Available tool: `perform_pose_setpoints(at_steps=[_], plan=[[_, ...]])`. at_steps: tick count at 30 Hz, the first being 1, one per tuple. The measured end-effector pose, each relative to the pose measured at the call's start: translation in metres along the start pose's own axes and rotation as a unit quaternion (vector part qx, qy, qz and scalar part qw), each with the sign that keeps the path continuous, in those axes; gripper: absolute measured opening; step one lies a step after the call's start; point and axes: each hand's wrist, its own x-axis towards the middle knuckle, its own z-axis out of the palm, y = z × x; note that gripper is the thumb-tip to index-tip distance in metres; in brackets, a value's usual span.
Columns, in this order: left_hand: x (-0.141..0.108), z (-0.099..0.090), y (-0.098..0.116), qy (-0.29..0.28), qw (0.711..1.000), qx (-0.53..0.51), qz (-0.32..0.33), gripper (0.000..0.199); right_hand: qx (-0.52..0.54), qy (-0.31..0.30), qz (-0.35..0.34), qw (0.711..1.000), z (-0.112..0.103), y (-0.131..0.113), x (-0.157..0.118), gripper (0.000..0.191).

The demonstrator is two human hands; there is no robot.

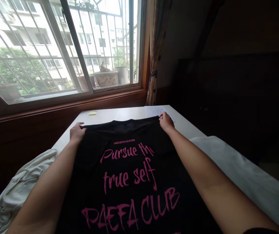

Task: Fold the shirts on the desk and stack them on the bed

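A black T-shirt (129,169) with pink lettering is spread face up over the white table (107,113), its collar toward the far edge. My left hand (77,132) pinches the shirt's far left shoulder corner between thumb and fingers. At the far right shoulder, my right hand (166,122) grips the other corner, close to a printed paper sheet (154,111). The top edge of the shirt is stretched between both hands. Its lower part runs out of the bottom of the view.
A yellow sticky note (92,113) lies near the table's far left corner. Crumpled pale cloth (24,185) sits at the left, and a light grey cloth (227,162) at the right. Beyond the table are a barred window (100,48) and a curtain (154,55).
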Motion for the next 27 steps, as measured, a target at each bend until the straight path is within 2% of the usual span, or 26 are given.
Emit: perform_pose_setpoints(at_steps=[5, 10, 15, 19, 22, 27], plan=[[-0.006, 0.015, -0.009, -0.026, 0.999, 0.031, -0.003, 0.05, -0.019, -0.018, 0.001, 1.0, 0.012, -0.005, -0.006, 0.026], [-0.029, 0.024, -0.019, -0.057, 0.996, 0.067, 0.035, 0.051, -0.046, -0.062, 0.01, 0.997, 0.025, 0.008, -0.027, 0.038], [-0.071, 0.029, -0.003, -0.075, 0.984, 0.078, 0.145, 0.054, -0.075, -0.088, 0.004, 0.993, 0.023, 0.017, -0.052, 0.052], [-0.12, 0.04, 0.017, -0.147, 0.958, 0.099, 0.224, 0.061, -0.096, -0.107, -0.056, 0.988, 0.021, 0.017, -0.088, 0.049], [-0.151, 0.044, 0.026, -0.204, 0.943, 0.133, 0.225, 0.066, -0.117, -0.113, -0.104, 0.981, 0.018, 0.016, -0.117, 0.046], [-0.174, 0.04, 0.03, -0.205, 0.941, 0.15, 0.224, 0.065, -0.141, -0.148, -0.147, 0.968, 0.01, 0.009, -0.16, 0.059]])
